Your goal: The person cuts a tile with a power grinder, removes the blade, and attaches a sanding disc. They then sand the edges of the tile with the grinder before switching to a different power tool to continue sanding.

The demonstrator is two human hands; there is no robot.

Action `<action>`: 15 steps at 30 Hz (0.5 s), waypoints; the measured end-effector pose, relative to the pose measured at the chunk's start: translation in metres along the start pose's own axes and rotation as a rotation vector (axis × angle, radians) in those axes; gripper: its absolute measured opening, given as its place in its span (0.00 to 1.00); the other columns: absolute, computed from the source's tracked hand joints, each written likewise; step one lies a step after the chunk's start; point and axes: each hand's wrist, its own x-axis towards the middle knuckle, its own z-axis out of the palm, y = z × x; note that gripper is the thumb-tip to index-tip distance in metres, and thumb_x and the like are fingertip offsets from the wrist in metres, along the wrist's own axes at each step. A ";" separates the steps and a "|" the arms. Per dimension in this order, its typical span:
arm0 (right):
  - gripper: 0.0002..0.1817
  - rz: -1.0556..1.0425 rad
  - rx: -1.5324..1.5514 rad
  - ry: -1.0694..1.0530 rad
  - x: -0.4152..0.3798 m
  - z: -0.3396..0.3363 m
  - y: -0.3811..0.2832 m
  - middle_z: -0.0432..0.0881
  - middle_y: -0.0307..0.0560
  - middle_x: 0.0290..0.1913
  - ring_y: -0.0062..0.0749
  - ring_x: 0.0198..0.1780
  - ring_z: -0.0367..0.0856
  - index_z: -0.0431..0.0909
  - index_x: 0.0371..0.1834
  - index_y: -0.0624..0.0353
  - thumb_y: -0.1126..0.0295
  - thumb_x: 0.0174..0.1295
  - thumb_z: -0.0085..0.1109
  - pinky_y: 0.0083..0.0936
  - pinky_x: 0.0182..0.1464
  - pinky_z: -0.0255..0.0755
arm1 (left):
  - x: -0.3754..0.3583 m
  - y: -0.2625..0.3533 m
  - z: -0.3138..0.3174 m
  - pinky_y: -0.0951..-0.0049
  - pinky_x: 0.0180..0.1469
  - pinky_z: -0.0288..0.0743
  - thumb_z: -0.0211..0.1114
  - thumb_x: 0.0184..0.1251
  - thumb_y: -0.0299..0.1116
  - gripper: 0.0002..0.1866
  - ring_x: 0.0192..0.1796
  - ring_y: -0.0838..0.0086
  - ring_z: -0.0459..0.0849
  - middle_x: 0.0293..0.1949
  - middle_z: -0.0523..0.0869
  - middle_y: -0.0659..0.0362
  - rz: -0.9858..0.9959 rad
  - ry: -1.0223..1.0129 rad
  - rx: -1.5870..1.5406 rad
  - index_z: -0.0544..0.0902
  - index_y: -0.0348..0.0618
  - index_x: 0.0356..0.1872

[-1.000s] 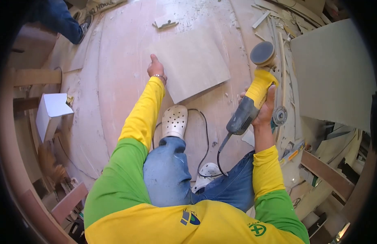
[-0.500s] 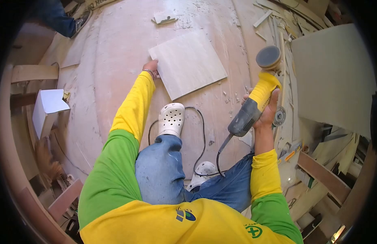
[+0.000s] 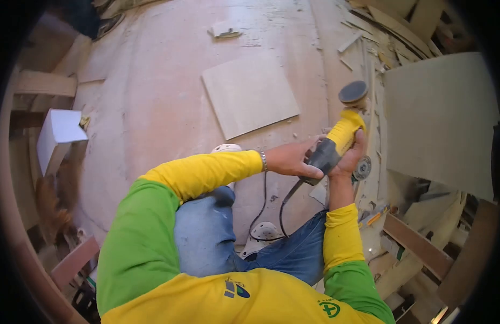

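Observation:
A yellow and dark grey angle grinder [image 3: 342, 133] is held off the floor on the right, its round sanding disc [image 3: 353, 92] pointing away from me. My right hand [image 3: 349, 161] is closed around the grinder's body from the right side. From the left, my left hand [image 3: 291, 158] reaches across and grips the dark rear end near the cord; some of its fingers are hidden behind the tool. The black power cord [image 3: 282, 213] hangs down and loops by my foot. A square pale board [image 3: 252, 97] lies flat on the floor ahead, apart from both hands.
A second grinding disc [image 3: 363, 168] lies to the right of my right hand. Beyond it leans a large pale panel [image 3: 439, 124]. A white box [image 3: 63, 127] stands at left. Scraps of wood [image 3: 349, 41] lie at the upper right, and a small block [image 3: 225, 30] sits behind the board.
My left hand has let go of the board's left edge and moved right and toward me onto the grinder's rear. The board stays on the floor; my right hand still holds the grinder.

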 end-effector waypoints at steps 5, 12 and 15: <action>0.31 -0.020 -0.032 0.058 -0.005 0.002 -0.003 0.84 0.49 0.35 0.41 0.31 0.87 0.76 0.51 0.59 0.38 0.69 0.51 0.36 0.36 0.84 | 0.018 0.006 0.021 0.69 0.55 0.79 0.74 0.61 0.54 0.52 0.55 0.67 0.84 0.54 0.84 0.48 -0.164 0.040 -0.374 0.56 0.39 0.78; 0.32 0.017 -0.172 0.091 -0.010 0.009 -0.003 0.84 0.48 0.34 0.39 0.33 0.87 0.75 0.52 0.57 0.35 0.73 0.45 0.34 0.36 0.83 | 0.027 -0.007 0.037 0.66 0.58 0.76 0.72 0.57 0.52 0.45 0.54 0.62 0.83 0.55 0.82 0.45 -0.066 0.152 -0.005 0.66 0.34 0.70; 0.32 0.029 -0.246 0.119 -0.010 0.007 0.001 0.83 0.46 0.33 0.37 0.31 0.85 0.75 0.52 0.56 0.35 0.73 0.43 0.31 0.35 0.82 | 0.027 -0.011 0.041 0.66 0.59 0.75 0.71 0.57 0.50 0.47 0.55 0.61 0.83 0.54 0.82 0.44 -0.077 0.158 -0.033 0.62 0.34 0.72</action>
